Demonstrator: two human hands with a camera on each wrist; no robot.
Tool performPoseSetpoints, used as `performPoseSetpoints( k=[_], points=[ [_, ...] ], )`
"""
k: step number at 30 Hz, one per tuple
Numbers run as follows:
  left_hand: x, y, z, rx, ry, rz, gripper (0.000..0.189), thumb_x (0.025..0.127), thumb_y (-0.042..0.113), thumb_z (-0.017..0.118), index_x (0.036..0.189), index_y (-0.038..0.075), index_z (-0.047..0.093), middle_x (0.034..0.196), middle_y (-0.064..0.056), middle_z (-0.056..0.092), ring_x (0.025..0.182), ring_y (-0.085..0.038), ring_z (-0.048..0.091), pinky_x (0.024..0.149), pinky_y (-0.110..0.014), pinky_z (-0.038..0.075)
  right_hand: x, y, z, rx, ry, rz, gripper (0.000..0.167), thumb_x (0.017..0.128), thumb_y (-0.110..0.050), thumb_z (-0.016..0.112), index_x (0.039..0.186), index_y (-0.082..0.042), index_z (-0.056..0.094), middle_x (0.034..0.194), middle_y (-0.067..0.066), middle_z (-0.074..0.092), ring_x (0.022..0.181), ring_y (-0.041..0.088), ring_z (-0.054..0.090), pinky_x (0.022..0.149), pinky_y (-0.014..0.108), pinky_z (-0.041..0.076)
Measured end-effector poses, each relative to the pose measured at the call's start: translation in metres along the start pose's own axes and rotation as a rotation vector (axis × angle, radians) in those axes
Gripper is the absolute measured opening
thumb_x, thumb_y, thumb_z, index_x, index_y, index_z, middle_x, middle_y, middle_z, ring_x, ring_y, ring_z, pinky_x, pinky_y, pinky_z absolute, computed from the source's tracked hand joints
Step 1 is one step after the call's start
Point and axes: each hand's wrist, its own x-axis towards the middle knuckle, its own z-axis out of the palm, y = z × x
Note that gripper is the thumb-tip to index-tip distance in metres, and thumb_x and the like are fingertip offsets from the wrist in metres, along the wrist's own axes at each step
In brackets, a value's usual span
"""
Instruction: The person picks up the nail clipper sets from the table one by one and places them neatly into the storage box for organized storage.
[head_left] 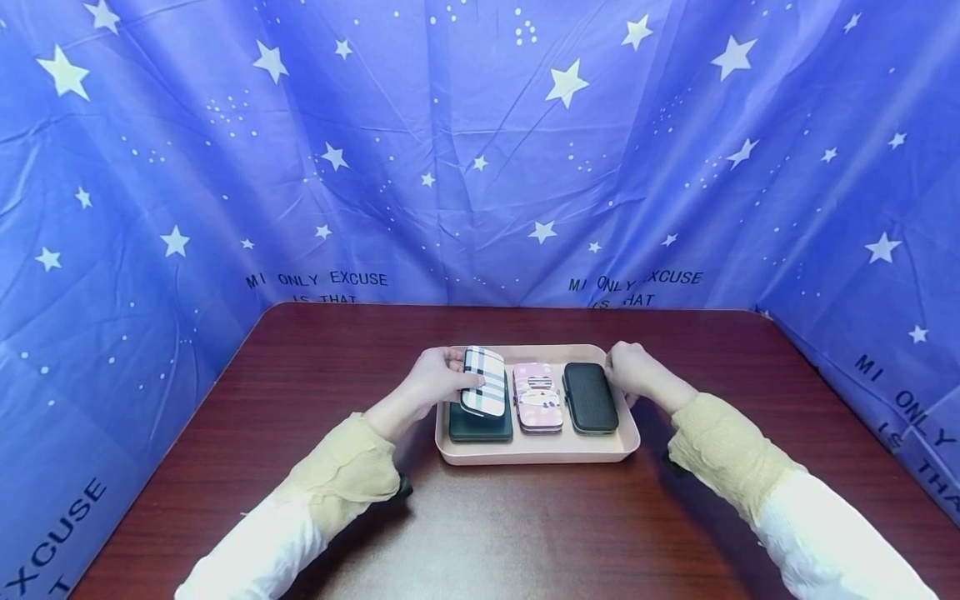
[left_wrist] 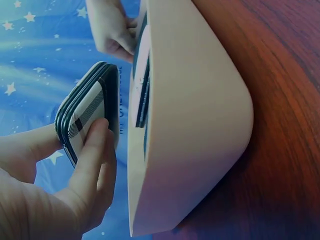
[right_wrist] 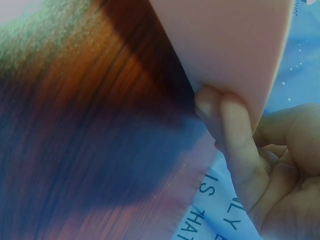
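My left hand pinches a small white, black and blue plaid case with rounded corners, thumb on one face and fingers on the other. It is tilted over a dark green case in the left part of a pale pink tray. In the left wrist view the plaid case shows dark edging and stands beside the tray wall. At the tray's right end, my right hand grips the rim; in the right wrist view its fingers press the outer wall with the thumb side over the edge.
Also in the tray lie a pink patterned case in the middle and a black ribbed case at the right. The tray stands on a dark red wooden table. A blue star-printed curtain hangs behind and at both sides.
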Motion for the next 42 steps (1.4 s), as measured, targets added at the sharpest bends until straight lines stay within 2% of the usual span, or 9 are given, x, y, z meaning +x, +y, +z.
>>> performPoseSetpoints(
  k=[6, 13, 20, 23, 29, 32, 38, 42],
  points=[
    [0.001, -0.003, 0.004, 0.019, -0.021, 0.001, 0.042, 0.079, -0.004, 0.070, 0.116, -0.011, 0.051, 0.085, -0.009, 0.059, 0.078, -0.022, 0.068, 0.067, -0.035, 0.058, 0.001, 0.002, 0.000, 0.018, -0.007, -0.003, 0.031, 0.086, 0.004, 0.041, 0.057, -0.007, 0.046, 0.054, 0.011, 0.056, 0.041, 0.022, 0.062, 0.039, 0.028, 0.051],
    [0.000, -0.009, 0.006, 0.054, 0.005, 0.015, 0.044, 0.078, -0.003, 0.072, 0.115, -0.010, 0.050, 0.082, -0.009, 0.058, 0.076, -0.020, 0.068, 0.064, -0.035, 0.058, 0.001, 0.004, 0.002, 0.014, 0.019, -0.039, 0.032, 0.085, 0.004, 0.042, 0.055, -0.009, 0.045, 0.050, 0.008, 0.055, 0.040, 0.021, 0.061, 0.039, 0.028, 0.050],
    [-0.001, -0.015, 0.008, 0.092, -0.017, 0.020, 0.040, 0.079, -0.002, 0.071, 0.114, -0.010, 0.052, 0.083, -0.014, 0.066, 0.077, -0.022, 0.069, 0.065, -0.034, 0.058, 0.001, 0.006, 0.002, 0.020, -0.003, -0.031, 0.031, 0.086, 0.003, 0.043, 0.058, -0.006, 0.048, 0.052, 0.009, 0.055, 0.040, 0.020, 0.061, 0.039, 0.028, 0.050],
    [-0.001, -0.015, 0.007, 0.168, -0.019, 0.027, 0.040, 0.079, 0.000, 0.071, 0.114, -0.008, 0.052, 0.085, -0.015, 0.067, 0.076, -0.021, 0.069, 0.063, -0.033, 0.058, 0.002, 0.006, 0.002, 0.013, -0.001, -0.031, 0.032, 0.087, 0.003, 0.043, 0.056, -0.007, 0.046, 0.050, 0.008, 0.055, 0.039, 0.020, 0.061, 0.038, 0.028, 0.050],
    [-0.004, -0.008, 0.009, 0.452, 0.030, 0.058, 0.044, 0.077, 0.008, 0.074, 0.114, -0.005, 0.054, 0.084, -0.012, 0.065, 0.064, -0.016, 0.066, 0.052, -0.028, 0.056, 0.003, 0.006, 0.003, -0.003, 0.007, -0.039, 0.033, 0.086, 0.004, 0.043, 0.056, -0.009, 0.046, 0.049, 0.007, 0.055, 0.039, 0.020, 0.061, 0.038, 0.027, 0.050],
    [-0.005, -0.005, 0.010, 0.569, 0.045, 0.072, 0.040, 0.078, 0.012, 0.075, 0.108, -0.006, 0.056, 0.076, -0.011, 0.065, 0.053, -0.015, 0.064, 0.047, -0.028, 0.054, 0.003, 0.006, 0.002, 0.004, -0.001, -0.032, 0.034, 0.087, 0.003, 0.043, 0.056, -0.010, 0.044, 0.049, 0.007, 0.054, 0.039, 0.019, 0.061, 0.038, 0.027, 0.050],
    [-0.009, 0.001, 0.014, 0.676, 0.031, 0.077, 0.023, 0.079, 0.017, 0.074, 0.082, -0.003, 0.063, 0.058, -0.007, 0.062, 0.042, -0.019, 0.062, 0.042, -0.029, 0.052, 0.002, 0.007, 0.001, 0.011, -0.001, -0.029, 0.033, 0.088, 0.002, 0.043, 0.057, -0.009, 0.046, 0.052, 0.008, 0.055, 0.039, 0.019, 0.061, 0.038, 0.027, 0.050],
    [-0.010, 0.004, 0.016, 0.739, 0.042, 0.082, 0.023, 0.080, 0.019, 0.074, 0.079, -0.001, 0.062, 0.055, -0.006, 0.060, 0.043, -0.022, 0.063, 0.038, -0.027, 0.050, 0.002, 0.005, 0.000, 0.012, -0.002, -0.024, 0.030, 0.088, 0.002, 0.043, 0.060, -0.006, 0.049, 0.054, 0.009, 0.056, 0.040, 0.019, 0.062, 0.039, 0.027, 0.050]
  ],
)
